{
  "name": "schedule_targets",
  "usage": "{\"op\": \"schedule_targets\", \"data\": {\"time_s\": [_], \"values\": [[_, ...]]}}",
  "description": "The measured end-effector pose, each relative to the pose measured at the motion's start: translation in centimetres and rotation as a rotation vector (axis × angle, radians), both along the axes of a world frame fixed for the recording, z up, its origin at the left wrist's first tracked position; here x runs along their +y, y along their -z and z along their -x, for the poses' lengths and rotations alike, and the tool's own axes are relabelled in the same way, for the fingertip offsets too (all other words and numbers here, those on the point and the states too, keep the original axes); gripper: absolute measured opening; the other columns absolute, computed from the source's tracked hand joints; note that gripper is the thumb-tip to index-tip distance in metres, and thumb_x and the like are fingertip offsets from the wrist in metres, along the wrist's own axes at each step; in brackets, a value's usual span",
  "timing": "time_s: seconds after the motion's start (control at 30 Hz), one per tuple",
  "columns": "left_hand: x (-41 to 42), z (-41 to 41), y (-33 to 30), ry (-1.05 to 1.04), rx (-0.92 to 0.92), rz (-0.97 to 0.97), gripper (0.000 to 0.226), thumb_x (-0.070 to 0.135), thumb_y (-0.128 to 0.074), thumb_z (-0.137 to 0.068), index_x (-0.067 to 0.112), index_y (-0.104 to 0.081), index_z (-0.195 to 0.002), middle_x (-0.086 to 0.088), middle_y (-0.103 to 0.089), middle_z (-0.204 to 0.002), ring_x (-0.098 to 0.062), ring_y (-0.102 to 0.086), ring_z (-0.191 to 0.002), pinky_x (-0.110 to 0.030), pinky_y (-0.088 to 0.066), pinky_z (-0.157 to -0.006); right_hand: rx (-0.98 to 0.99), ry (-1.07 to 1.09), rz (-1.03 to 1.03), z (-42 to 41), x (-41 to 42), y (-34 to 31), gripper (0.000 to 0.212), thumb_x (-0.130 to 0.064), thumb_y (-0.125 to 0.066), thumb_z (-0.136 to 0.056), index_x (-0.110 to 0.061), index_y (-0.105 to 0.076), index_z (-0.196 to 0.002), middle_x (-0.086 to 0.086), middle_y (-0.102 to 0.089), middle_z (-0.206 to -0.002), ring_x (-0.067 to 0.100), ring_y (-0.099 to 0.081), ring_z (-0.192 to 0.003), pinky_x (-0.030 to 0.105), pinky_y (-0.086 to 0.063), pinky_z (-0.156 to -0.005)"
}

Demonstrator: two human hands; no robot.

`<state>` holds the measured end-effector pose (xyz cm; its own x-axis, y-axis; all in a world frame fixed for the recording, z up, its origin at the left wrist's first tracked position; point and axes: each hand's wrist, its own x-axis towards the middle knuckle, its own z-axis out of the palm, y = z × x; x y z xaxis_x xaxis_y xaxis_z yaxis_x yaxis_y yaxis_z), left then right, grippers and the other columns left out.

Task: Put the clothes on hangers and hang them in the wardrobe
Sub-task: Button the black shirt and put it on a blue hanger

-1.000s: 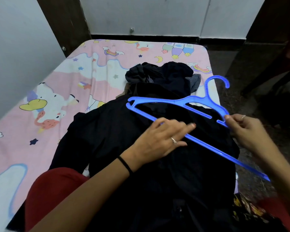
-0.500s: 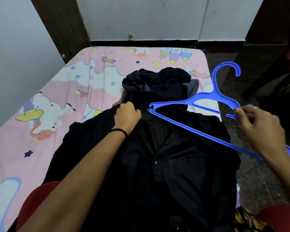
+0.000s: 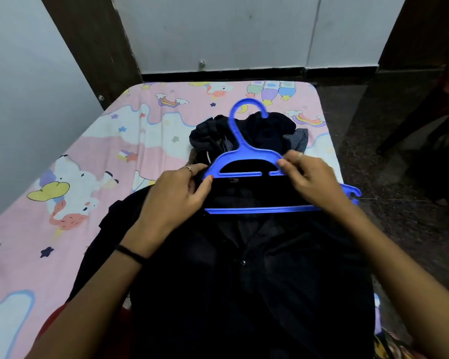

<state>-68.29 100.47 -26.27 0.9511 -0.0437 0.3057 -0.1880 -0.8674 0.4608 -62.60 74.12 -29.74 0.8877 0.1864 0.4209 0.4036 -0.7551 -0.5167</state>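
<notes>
Blue plastic, the hanger (image 3: 240,161) lies across the collar end of the dark button-front shirt (image 3: 244,268) spread on the bed, its hook pointing away from us toward the far end. We judge the work to be at the threading stage: the hanger's left arm seems to run under the cloth at our left hand, while its right tip still pokes out bare past the shirt's edge, so that shoulder is not yet seated. Our left hand (image 3: 174,195) pinches the collar fabric at the hanger's left shoulder, fingers curled on the cloth. Our right hand (image 3: 311,182) grips the hanger's right shoulder, thumb and fingers closed round the plastic. What remains for this shirt, as we read it, is to work both shoulders on, lift it and carry it to the wardrobe, which we cannot pick out with certainty here. Beyond the hook, a heap of dark clothes (image 3: 252,133) with a striped piece waits, unhung. All of it rests on the pink cartoon-print bedsheet (image 3: 88,156).
</notes>
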Motion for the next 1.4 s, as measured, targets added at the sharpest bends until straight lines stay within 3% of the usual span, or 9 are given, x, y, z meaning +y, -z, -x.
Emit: {"op": "schedule_targets", "data": {"time_s": [0.17, 0.23, 0.3, 0.43, 0.53, 0.73, 0.87, 1.17, 1.4], "values": [[2.1, -2.0, -0.6, 0.036, 0.013, -0.042, 0.043, 0.047, -0.06, -0.09, 0.014, -0.066, -0.117, 0.0, -0.055, -0.108, -0.02, -0.053, -0.105, -0.025, -0.04, -0.086, -0.14, -0.111, 0.151, -0.7, 4.6, -1.5, 0.038, -0.054, -0.035, -0.093, -0.025, -0.06, -0.089, -0.005, -0.049, -0.057, 0.023, -0.06, -0.069, 0.034, -0.039, -0.059], [2.1, -2.6, -0.6, 0.104, 0.105, 0.103, 0.017, 0.031, -0.059, -0.094, 0.015, -0.066, -0.093, 0.004, -0.062, -0.094, -0.011, -0.058, -0.089, -0.012, -0.035, -0.074, -0.241, -0.139, 0.2, -1.0, 5.5, -2.0, 0.04, -0.051, -0.037, -0.095, -0.021, -0.064, -0.09, -0.005, -0.057, -0.065, 0.022, -0.057, -0.07, 0.031, -0.034, -0.066], [2.2, -2.9, -0.1, 0.119, 0.093, 0.153, 0.032, 0.025, -0.058, -0.095, 0.025, -0.046, -0.065, 0.002, -0.067, -0.078, -0.002, -0.058, -0.072, -0.01, -0.036, -0.063, -0.363, -0.102, 0.237, -1.3, 5.5, -1.9, 0.036, -0.048, -0.044, -0.095, -0.021, -0.067, -0.097, -0.006, -0.062, -0.083, 0.02, -0.057, -0.084, 0.035, -0.031, -0.083], [2.9, -3.3, 0.8, 0.126, 0.101, 0.197, 0.031, 0.026, -0.056, -0.096, 0.017, -0.052, -0.066, 0.0, -0.071, -0.083, 0.0, -0.065, -0.08, -0.017, -0.043, -0.07, -0.429, 0.263, -0.17, 0.8, 3.7, -0.7, 0.028, -0.035, -0.051, -0.096, -0.016, -0.065, -0.111, 0.003, -0.059, -0.112, 0.017, -0.05, -0.106, 0.035, -0.03, -0.097], [3.3, -3.4, 1.0, 0.155, 0.1, 0.206, 0.028, 0.026, -0.056, -0.096, 0.005, -0.062, -0.078, 0.002, -0.071, -0.084, 0.013, -0.06, -0.073, -0.007, -0.042, -0.068, -0.056, 0.538, -0.491, 2.1, 1.4, 2.9, 0.022, -0.016, -0.052, -0.093, -0.005, -0.058, -0.111, 0.014, -0.055, -0.113, 0.03, -0.05, -0.109, 0.037, -0.037, -0.097], [3.5, -3.1, 0.8, 0.157, 0.07, 0.181, 0.023, 0.023, -0.058, -0.095, 0.017, -0.062, -0.073, 0.005, -0.071, -0.082, 0.014, -0.06, -0.073, -0.003, -0.039, -0.067, 0.613, 0.461, -0.189, 2.3, 1.0, 8.5, 0.077, -0.048, -0.068, -0.084, -0.009, -0.038, -0.142, 0.014, -0.044, -0.139, 0.036, -0.04, -0.131, 0.047, -0.035, -0.109], [3.7, -2.9, 0.3, 0.148, 0.027, 0.137, 0.017, 0.021, -0.059, -0.094, 0.012, -0.072, -0.088, 0.021, -0.061, -0.073, 0.014, -0.055, -0.068, 0.0, -0.035, -0.066, 0.543, 0.449, -0.136, 0.6, 1.5, 8.0, 0.058, -0.037, -0.063, -0.091, -0.003, -0.05, -0.135, 0.016, -0.056, -0.133, 0.035, -0.046, -0.128, 0.041, -0.04, -0.103], [5.1, -2.8, -0.4, 0.208, 0.101, 0.04, 0.029, 0.031, -0.059, -0.093, 0.016, -0.069, -0.07, -0.001, -0.061, -0.066, -0.004, -0.051, -0.058, -0.017, -0.033, -0.055, 0.546, 0.282, -0.797, -0.4, -2.2, 2.5, 0.008, -0.015, -0.068, -0.086, -0.008, -0.071, -0.09, 0.012, -0.074, -0.082, 0.021, -0.068, -0.075, 0.04, -0.057, -0.078], [6.5, -2.7, -1.4, 0.28, 0.093, -0.063, 0.039, 0.05, -0.058, -0.09, 0.025, -0.066, -0.061, 0.006, -0.053, -0.05, -0.01, -0.048, -0.051, -0.023, -0.03, -0.051, 0.772, 0.039, -0.806, -0.9, -4.7, -0.4, 0.021, 0.009, -0.055, -0.088, -0.001, -0.068, -0.1, 0.011, -0.072, -0.079, 0.016, -0.069, -0.064, 0.027, -0.059, -0.068]]}}
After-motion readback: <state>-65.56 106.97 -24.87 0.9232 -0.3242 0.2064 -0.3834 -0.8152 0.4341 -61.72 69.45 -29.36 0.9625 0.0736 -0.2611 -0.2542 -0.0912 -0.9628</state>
